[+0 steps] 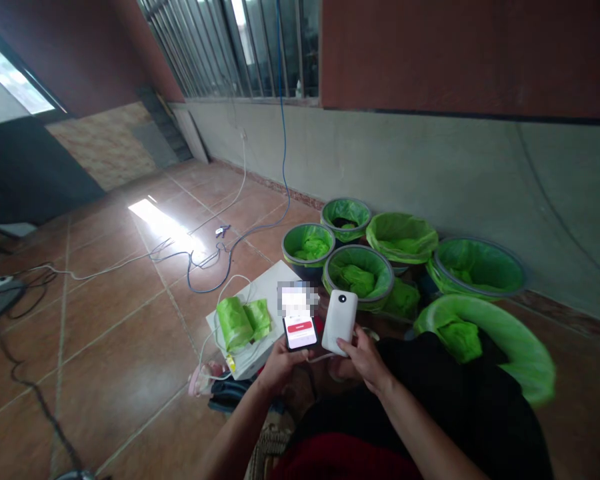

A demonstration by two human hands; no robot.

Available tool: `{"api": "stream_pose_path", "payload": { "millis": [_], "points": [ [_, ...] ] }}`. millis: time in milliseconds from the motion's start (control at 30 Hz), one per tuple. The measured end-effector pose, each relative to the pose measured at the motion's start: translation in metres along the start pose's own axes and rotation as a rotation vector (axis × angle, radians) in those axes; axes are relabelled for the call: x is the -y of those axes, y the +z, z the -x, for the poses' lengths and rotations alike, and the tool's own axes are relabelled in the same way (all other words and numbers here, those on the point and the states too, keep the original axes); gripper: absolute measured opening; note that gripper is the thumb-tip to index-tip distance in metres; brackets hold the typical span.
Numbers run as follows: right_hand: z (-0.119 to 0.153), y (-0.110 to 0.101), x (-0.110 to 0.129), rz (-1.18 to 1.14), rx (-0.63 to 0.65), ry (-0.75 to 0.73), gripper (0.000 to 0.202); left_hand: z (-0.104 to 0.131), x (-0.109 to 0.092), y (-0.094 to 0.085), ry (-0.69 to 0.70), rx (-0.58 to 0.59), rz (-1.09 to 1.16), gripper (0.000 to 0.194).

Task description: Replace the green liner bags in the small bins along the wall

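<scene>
My left hand (pixel 281 365) is closed around the lower end of a smartphone (pixel 301 338). Its screen is lit, with a red button showing and the upper part blurred out. In my right hand (pixel 366 359) is a white power bank (pixel 340 321), a rounded slab with a dark round spot near its top; my thumb lies across its lower face. A white cable (pixel 323 357) runs near its bottom end. Just left of the phone, a roll of green plastic bags (pixel 236 325) rests on a white box (pixel 275 283).
Several bins lined with green bags stand to the right, among them a near bin (pixel 527 347) and a middle bin (pixel 359 275). A blue cable (pixel 283 127) hangs from the barred window (pixel 240 50) and coils on the tiled floor (pixel 115 320). A dark cable (pixel 35 393) lies at left.
</scene>
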State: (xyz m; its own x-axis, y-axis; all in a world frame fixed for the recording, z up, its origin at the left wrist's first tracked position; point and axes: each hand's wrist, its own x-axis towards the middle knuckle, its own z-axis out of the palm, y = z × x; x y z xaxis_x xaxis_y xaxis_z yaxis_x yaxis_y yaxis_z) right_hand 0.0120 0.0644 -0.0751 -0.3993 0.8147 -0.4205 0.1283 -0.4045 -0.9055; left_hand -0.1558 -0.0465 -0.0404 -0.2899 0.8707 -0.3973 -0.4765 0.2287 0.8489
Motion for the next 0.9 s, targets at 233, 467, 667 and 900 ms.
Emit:
{"api": "stream_pose_path", "payload": {
  "millis": [233,467,667,900],
  "points": [
    [-0.005,0.004,-0.007,0.058,0.014,-0.064,0.061,-0.004,0.007,-0.011,-0.035,-0.064,0.021,0.042],
    [-0.042,0.027,-0.007,0.297,0.027,-0.147,0.061,-0.022,0.009,-0.020,0.035,-0.186,0.115,0.057],
    [-0.089,0.057,-0.004,0.277,0.043,-0.178,0.059,-0.044,0.002,-0.032,0.090,-0.336,0.149,0.060],
    [-0.111,0.058,-0.013,0.228,0.186,-0.073,0.062,-0.062,0.003,-0.036,0.086,-0.399,0.222,0.061]
  ]
}}
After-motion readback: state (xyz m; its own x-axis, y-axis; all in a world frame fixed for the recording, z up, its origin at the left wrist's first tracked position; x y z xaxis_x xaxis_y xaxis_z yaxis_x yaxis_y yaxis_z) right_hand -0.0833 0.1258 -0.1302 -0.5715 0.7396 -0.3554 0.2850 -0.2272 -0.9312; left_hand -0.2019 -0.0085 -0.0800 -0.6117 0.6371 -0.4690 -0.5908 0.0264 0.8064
